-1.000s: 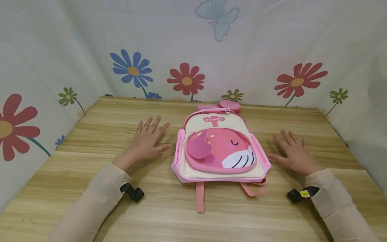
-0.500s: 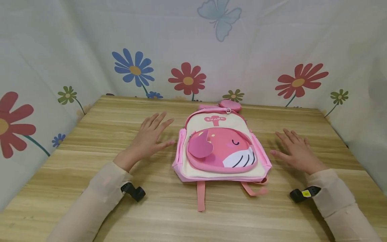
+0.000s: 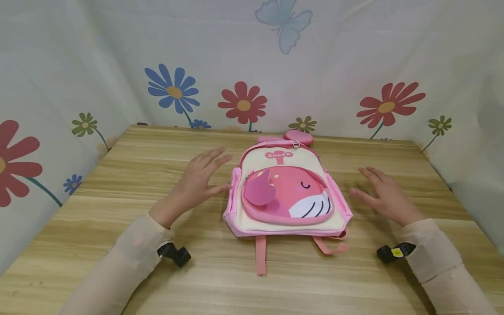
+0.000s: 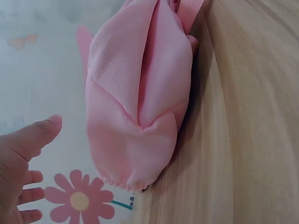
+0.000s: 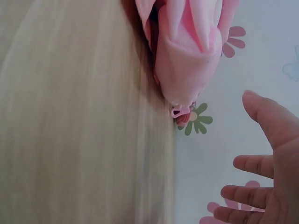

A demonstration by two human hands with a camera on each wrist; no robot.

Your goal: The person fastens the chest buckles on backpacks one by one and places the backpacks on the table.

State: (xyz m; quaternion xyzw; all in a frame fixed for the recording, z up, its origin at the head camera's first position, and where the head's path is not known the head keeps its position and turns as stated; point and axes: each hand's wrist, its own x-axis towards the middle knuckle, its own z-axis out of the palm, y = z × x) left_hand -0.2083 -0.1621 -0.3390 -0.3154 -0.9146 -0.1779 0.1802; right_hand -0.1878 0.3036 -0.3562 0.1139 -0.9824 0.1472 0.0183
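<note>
A pink and cream backpack point(image 3: 283, 188) with a whale-face front pocket lies on its back on the wooden table, lettered "SHARK" near its top. To its left my left hand point(image 3: 194, 181) hovers with fingers spread, holding nothing, the thumb close to the bag's side. On the other side my right hand point(image 3: 387, 194) is raised, fingers extended, also apart from the bag. The left wrist view shows the bag's pink side pocket point(image 4: 135, 93) beyond the thumb. In the right wrist view the opposite side pocket point(image 5: 187, 56) appears, with my fingers clear of it.
Two salmon straps point(image 3: 260, 256) trail from the bag's bottom toward the near edge. A pink rounded piece point(image 3: 299, 137) sticks out behind its top. A white curtain point(image 3: 334, 57) printed with flowers hangs round the wooden table point(image 3: 204, 280). Each wrist wears a black camera point(image 3: 179, 256).
Both hands have lifted from the tabletop. The left has shifted slightly right and turned its palm toward the bag; the right has turned its palm inward too. The backpack stays put.
</note>
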